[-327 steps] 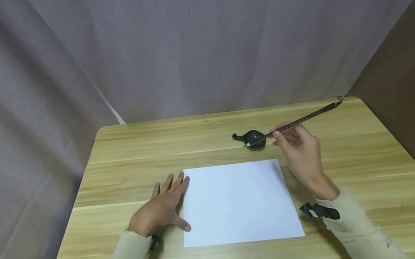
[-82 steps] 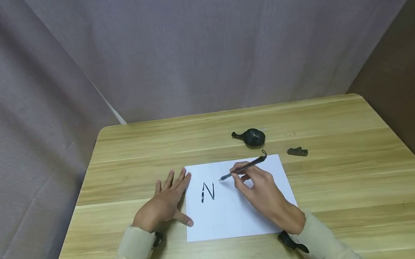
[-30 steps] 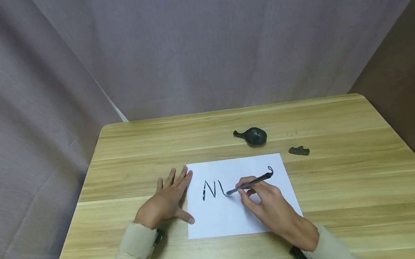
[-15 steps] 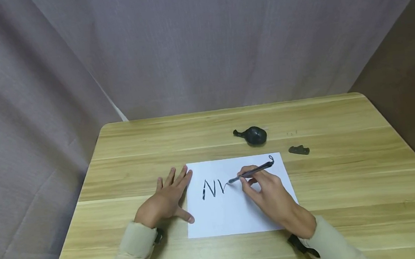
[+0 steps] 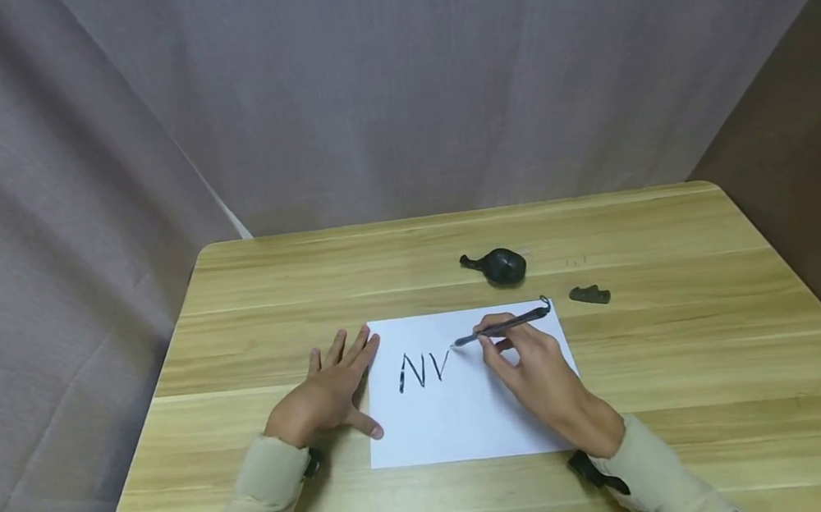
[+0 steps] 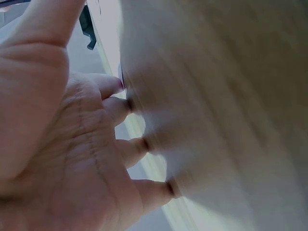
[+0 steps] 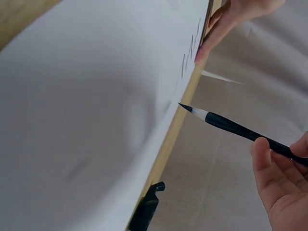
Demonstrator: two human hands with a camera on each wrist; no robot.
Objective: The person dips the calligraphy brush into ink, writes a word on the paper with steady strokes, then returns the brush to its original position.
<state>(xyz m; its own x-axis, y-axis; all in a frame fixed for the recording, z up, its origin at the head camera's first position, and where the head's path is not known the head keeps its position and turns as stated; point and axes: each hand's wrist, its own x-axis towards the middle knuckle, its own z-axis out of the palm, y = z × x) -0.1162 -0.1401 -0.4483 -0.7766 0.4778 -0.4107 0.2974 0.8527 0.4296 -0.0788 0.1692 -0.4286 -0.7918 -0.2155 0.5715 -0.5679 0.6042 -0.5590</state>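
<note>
A sheet of white paper (image 5: 436, 439) lies on the table with black strokes like an N and a V (image 5: 422, 370) on it. My right hand (image 5: 541, 375) pinches a dark calligraphy brush (image 5: 502, 325) between thumb and fingers. Its tip is at the top of the V's right arm; in the right wrist view the bristles (image 7: 199, 113) are white with a black point. My left hand (image 5: 324, 400) rests with fingers spread at the paper's left edge, thumb and index finger on the sheet. In the left wrist view its fingertips (image 6: 139, 144) touch the surface.
Behind the paper sits a black gourd-shaped object (image 5: 504, 267) with a narrow neck pointing left. To its right lies a small dark piece with a wavy edge (image 5: 589, 295). The wooden table (image 5: 294, 275) ends at a grey curtain (image 5: 395, 101).
Since the earliest frame, the brush has come from the black gourd-shaped object to the blank paper, where N and V strokes appeared. Lately it moved up and right, drawing the V's right arm.
</note>
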